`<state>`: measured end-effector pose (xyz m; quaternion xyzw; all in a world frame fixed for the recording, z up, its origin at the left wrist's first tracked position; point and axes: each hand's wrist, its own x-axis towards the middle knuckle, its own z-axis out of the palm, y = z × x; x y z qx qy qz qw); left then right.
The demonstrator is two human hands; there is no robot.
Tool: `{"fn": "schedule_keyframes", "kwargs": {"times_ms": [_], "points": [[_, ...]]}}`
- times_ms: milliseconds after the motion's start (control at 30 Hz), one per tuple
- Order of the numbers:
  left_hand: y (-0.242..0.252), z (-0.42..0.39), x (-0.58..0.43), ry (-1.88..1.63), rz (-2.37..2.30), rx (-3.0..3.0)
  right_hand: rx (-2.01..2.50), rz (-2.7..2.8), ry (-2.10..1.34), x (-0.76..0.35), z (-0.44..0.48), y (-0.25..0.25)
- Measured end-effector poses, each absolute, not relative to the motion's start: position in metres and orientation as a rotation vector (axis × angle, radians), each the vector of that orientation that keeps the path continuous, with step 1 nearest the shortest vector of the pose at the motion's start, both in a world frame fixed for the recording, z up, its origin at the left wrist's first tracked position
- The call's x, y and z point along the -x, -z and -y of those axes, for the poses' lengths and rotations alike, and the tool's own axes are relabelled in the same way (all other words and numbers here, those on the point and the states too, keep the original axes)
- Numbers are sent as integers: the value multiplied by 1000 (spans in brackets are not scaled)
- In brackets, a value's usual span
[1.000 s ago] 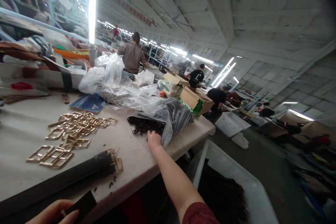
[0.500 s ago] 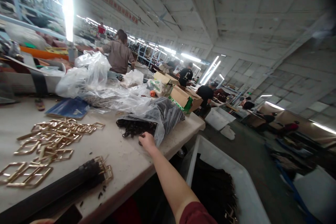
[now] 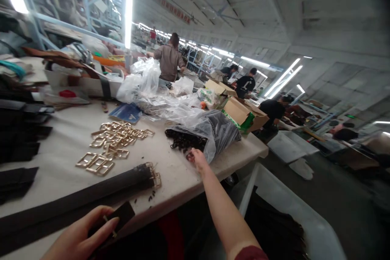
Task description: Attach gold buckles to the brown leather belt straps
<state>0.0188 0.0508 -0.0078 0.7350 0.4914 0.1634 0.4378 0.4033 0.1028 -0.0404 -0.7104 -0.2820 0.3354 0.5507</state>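
Observation:
My right hand (image 3: 198, 158) reaches far across the white table (image 3: 61, 142) to a pile of small dark loops (image 3: 184, 141) spilling from a clear plastic bag (image 3: 213, 128); its fingers pinch one dark piece at the pile's near edge. My left hand (image 3: 81, 237) sits at the table's front edge, fingers closed on the end of a dark belt strap (image 3: 112, 219). A long dark belt (image 3: 76, 199) with a gold buckle (image 3: 154, 176) lies across the table between my hands. Several loose gold buckles (image 3: 114, 142) are scattered behind it.
Dark straps (image 3: 21, 138) pile at the left. Plastic bags (image 3: 143, 79), a blue booklet (image 3: 126, 111) and cardboard boxes (image 3: 243, 113) crowd the table's far end. A white bin (image 3: 292, 211) of dark straps stands below right. Other people work at benches beyond.
My view swung left and down. My right hand drew back a little from the bag's mouth with a dark piece pinched. My left hand came further into view on the strap end.

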Motion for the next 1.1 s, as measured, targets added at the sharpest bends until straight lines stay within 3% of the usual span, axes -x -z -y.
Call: {"fn": "schedule_keyframes", "kwargs": {"times_ms": [133,433,700,800,1100], "points": [[-5,-44,-19,-320,-1141,-1776,1524,628,-855,-380,-84,19],[-29,-37,-39,-702,-1388,-1795,1105,705,-1398,-200,-18,3],[-18,-26,-38,-668,-1366,-1683,1381,1144,-702,-171,-20,21],[-17,-24,-43,-636,-1318,-1692,1419,1198,-614,-170,-20,22],[-6,-23,-40,-880,-1279,-1475,1134,559,-1376,-141,-10,15]]}}
